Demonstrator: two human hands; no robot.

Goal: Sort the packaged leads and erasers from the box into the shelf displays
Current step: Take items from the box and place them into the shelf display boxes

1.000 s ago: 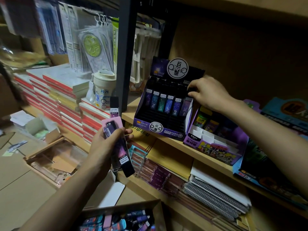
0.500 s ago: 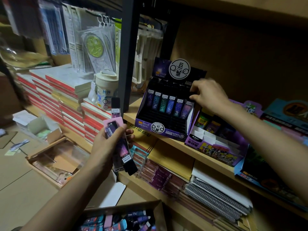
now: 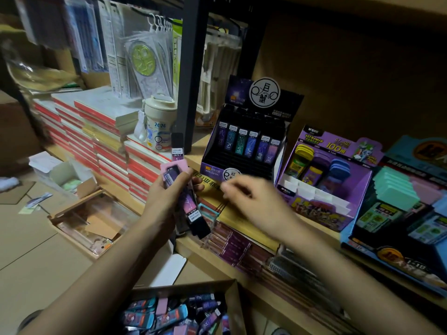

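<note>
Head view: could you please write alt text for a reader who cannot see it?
A person's left hand holds a bundle of packaged leads before a wooden shelf, while the blurred right hand hovers beside them, apparently empty. On the shelf stands a purple lead display holding one row of six packs; a cardboard box of mixed packs sits below.

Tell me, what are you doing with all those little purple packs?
A person is filling a shop shelf. Their left hand grips a bunch of lead packs, while the right hand, blurred, is just beside them, in front of the dark display. That display holds six packs in a row. Many more wait in the cardboard box below.
</note>
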